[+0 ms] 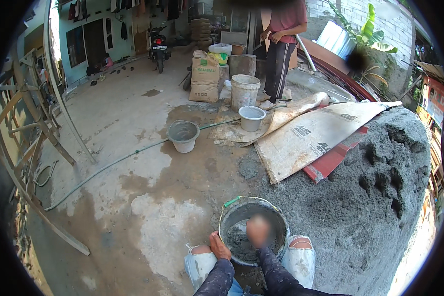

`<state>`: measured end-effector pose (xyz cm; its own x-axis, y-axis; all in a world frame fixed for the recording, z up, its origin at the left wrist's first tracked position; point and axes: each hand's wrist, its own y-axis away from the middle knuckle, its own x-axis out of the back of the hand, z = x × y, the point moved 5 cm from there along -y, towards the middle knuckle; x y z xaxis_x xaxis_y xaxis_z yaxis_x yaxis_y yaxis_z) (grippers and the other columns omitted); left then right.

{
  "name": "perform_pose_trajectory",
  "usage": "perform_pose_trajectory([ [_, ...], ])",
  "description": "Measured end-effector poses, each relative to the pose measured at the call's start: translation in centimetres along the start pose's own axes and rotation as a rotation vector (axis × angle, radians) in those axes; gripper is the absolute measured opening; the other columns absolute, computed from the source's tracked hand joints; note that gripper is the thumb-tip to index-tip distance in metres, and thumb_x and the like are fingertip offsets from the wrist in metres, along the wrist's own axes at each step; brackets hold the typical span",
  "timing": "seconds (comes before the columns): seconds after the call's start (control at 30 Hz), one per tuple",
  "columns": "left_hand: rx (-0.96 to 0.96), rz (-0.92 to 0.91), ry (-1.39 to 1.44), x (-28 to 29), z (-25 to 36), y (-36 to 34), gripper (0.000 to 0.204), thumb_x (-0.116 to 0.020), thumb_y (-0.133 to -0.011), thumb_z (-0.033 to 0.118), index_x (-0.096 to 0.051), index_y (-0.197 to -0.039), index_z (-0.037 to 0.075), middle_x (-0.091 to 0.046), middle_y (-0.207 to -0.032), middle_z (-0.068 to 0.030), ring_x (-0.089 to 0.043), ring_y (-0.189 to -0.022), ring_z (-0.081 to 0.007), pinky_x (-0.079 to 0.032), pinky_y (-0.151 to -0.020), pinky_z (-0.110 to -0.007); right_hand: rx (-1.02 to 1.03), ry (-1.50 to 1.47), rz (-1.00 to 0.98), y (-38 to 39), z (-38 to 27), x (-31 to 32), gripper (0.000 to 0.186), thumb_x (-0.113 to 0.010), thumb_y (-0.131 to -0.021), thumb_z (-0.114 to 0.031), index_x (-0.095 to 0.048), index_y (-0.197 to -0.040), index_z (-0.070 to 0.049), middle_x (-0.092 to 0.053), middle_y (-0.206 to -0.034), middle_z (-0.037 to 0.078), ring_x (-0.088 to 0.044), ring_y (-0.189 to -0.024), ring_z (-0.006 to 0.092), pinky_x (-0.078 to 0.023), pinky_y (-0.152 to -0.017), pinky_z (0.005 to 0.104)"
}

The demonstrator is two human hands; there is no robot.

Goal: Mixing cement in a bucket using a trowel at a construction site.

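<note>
Between my knees stands a bucket (279, 223) with grey wet mortar (238, 242) and some watery liquid in it. Its wire handle lies against the far rim, with a green grip (232, 201). My left hand (220, 246) holds the bucket's left side at the rim. Down inside the bucket is my right hand (258, 231), over the mortar. It is blurred, so its fingers and anything in them cannot be made out.
A big heap of grey sand (350, 222) rises on the right, partly under printed sheets (320, 133). Ahead are two pails (183, 143) (252, 123), a larger bucket (245, 89), a sack (204, 81) and a hose (108, 165). A person (283, 44) stands behind; wooden trestles (44, 123) are left.
</note>
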<state>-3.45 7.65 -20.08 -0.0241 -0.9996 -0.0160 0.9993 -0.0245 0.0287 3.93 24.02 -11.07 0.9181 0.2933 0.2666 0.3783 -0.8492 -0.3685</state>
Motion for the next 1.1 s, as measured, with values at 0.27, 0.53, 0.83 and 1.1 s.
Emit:
perform_pose_trajectory([
  [0.27, 0.014, 0.013, -0.015, 0.7, -0.8, -0.4, 0.049, -0.029, -0.103, 0.041, -0.058, -0.103, 0.001, -0.059, -0.099, -0.0164, -0.056, -0.094, -0.0316, -0.041, -0.088, -0.038, 0.187, -0.145, 0.135, -2.0, -4.0, 0.3, 0.022, -0.064, -0.076, -0.008, -0.047, -0.063, -0.004, -0.049, -0.052, 0.002, -0.048, -0.048, 0.0077, -0.04, -0.046, 0.0274],
  [0.53, 0.044, -0.022, 0.046, -0.9, 0.7, 0.4, 0.05, -0.029, -0.103, 0.042, -0.057, -0.102, 0.001, -0.06, -0.094, -0.0133, -0.056, -0.09, -0.0238, -0.042, -0.086, -0.035, -0.213, -0.24, 0.262, -3.9, 6.8, 0.4, 0.022, -0.062, -0.078, -0.012, -0.048, -0.062, -0.004, -0.049, -0.054, 0.0, -0.044, -0.05, 0.0083, -0.035, -0.048, 0.0283],
  [0.83, 0.025, -0.026, 0.01, 0.5, -1.2, -0.1, 0.051, -0.028, -0.103, 0.042, -0.058, -0.104, 0.001, -0.06, -0.098, -0.0175, -0.057, -0.093, -0.0316, -0.042, -0.086, -0.039, -0.243, -0.255, -0.392, -0.2, 0.1, -1.1, 0.02, -0.057, -0.079, -0.006, -0.05, -0.061, -0.004, -0.053, -0.053, 0.001, -0.049, -0.046, 0.0086, -0.036, -0.044, 0.0265],
  [1.1, 0.018, 0.028, 0.022, 0.6, -0.4, -0.2, 0.05, -0.028, -0.103, 0.041, -0.057, -0.102, 0.0, -0.059, -0.096, -0.0153, -0.056, -0.091, -0.0287, -0.041, -0.087, -0.038, -0.226, -0.496, -0.135, -0.7, -7.2, 7.3, 0.024, -0.058, -0.085, -0.008, -0.047, -0.063, -0.007, -0.049, -0.051, 0.0, -0.044, -0.042, 0.0071, -0.035, -0.04, 0.0235],
])
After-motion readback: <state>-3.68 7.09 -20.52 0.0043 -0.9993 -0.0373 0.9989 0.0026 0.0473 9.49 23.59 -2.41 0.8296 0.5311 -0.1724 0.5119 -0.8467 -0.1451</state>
